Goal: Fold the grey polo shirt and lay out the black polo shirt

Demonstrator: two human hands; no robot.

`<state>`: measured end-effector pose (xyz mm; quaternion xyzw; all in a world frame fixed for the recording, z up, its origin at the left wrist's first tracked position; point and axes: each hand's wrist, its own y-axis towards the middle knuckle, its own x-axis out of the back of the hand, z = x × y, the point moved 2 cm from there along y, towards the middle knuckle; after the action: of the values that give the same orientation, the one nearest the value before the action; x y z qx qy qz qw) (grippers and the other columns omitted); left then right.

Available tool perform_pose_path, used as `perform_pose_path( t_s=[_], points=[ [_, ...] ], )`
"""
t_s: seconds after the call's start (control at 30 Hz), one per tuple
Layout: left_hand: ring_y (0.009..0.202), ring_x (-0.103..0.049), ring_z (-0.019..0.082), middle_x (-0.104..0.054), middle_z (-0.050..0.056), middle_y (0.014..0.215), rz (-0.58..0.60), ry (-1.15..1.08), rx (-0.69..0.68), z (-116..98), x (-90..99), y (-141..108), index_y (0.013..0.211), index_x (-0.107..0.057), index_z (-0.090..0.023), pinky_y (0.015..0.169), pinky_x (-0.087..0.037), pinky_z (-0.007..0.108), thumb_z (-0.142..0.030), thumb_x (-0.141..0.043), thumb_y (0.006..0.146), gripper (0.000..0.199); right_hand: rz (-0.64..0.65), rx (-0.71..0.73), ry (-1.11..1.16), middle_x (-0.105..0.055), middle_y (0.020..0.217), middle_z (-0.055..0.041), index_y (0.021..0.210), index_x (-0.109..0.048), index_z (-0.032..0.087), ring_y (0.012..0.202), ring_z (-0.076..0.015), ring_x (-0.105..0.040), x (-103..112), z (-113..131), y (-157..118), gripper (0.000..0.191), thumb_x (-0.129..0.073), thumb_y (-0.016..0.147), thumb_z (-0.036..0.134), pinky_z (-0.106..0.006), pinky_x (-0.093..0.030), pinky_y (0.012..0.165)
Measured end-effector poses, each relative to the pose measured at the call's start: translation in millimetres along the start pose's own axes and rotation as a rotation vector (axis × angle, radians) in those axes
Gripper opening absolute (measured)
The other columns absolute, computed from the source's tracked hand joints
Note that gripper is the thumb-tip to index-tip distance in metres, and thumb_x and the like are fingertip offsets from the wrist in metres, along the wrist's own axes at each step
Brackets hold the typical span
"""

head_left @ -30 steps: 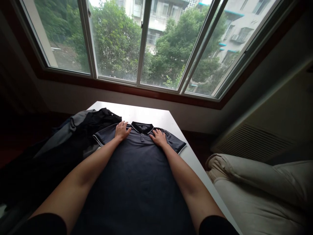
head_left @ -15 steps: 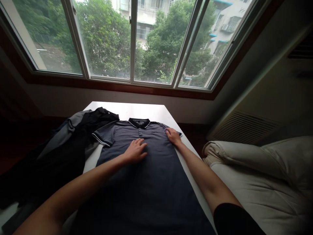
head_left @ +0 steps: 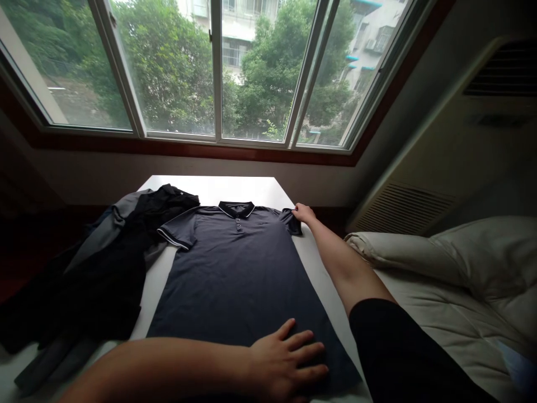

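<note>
A dark grey-blue polo shirt point(head_left: 235, 268) with a black collar lies spread on a white table point(head_left: 218, 184), its collar toward the window. My left hand point(head_left: 289, 361) rests flat on the lower right part of the shirt, fingers spread. At the shirt's right sleeve, my right hand point(head_left: 304, 214) pinches the sleeve's edge, and that sleeve is bunched and partly turned. The left sleeve lies flat, showing its white-striped cuff.
A heap of black and grey clothes point(head_left: 113, 263) lies along the table's left side and hangs over the edge. On the right stands a beige padded seat point(head_left: 436, 296). Behind the table are a wall and a wide window point(head_left: 218, 73).
My left hand has moved from the shirt's chest down to its lower right part. My right hand has shifted outward and taken hold of the right sleeve, which is now bunched.
</note>
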<state>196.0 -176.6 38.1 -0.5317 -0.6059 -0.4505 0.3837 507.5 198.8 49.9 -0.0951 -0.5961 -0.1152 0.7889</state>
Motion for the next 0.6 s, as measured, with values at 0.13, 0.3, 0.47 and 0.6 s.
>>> perform_pose_path(
  t_s=[0.13, 0.3, 0.47, 0.6],
  points=[
    [0.159, -0.023, 0.034, -0.027, 0.014, 0.171, -0.015, -0.066, -0.009, 3.6, 2.0, 1.0, 0.164, -0.034, -0.020, 0.125, -0.024, 0.062, -0.046, -0.041, 0.107, 0.063, 0.082, -0.063, 0.325, -0.069, 0.089, -0.0068, 0.096, -0.067, 0.016, 0.076, -0.0185, -0.064, 12.4, 11.1, -2.5, 0.027, -0.083, 0.078, 0.030, -0.026, -0.050, 0.067],
    [0.159, -0.020, 0.035, -0.026, 0.014, 0.171, -0.030, -0.105, -0.004, 3.3, -2.3, 1.8, 0.164, -0.032, -0.020, 0.126, -0.020, 0.064, -0.048, -0.038, 0.108, 0.063, 0.103, -0.050, 0.546, -0.064, 0.081, -0.0009, 0.112, -0.061, 0.017, 0.067, -0.0134, -0.059, 5.5, 37.1, -14.2, 0.039, -0.081, 0.078, 0.020, -0.021, -0.048, 0.058],
    [0.159, -0.021, 0.035, -0.027, 0.014, 0.171, -0.023, -0.115, 0.015, -0.9, 2.5, 1.5, 0.164, -0.033, -0.021, 0.126, -0.020, 0.061, -0.050, -0.040, 0.107, 0.064, 0.329, 0.033, 0.718, -0.065, 0.082, -0.0017, 0.117, -0.061, 0.020, 0.064, -0.0136, -0.062, -4.9, 75.3, -21.8, 0.034, -0.075, 0.087, 0.026, -0.024, -0.054, 0.060],
    [0.157, -0.026, 0.036, -0.032, 0.015, 0.169, -0.013, -0.145, 0.034, -3.9, 10.1, 2.4, 0.162, -0.038, -0.021, 0.126, -0.022, 0.062, -0.053, -0.040, 0.106, 0.064, 0.377, 0.114, 0.722, -0.069, 0.097, -0.0076, 0.121, -0.061, 0.020, 0.078, -0.0178, -0.070, -19.5, 101.9, -31.7, 0.027, -0.060, 0.097, 0.033, -0.031, -0.061, 0.072]
  ],
)
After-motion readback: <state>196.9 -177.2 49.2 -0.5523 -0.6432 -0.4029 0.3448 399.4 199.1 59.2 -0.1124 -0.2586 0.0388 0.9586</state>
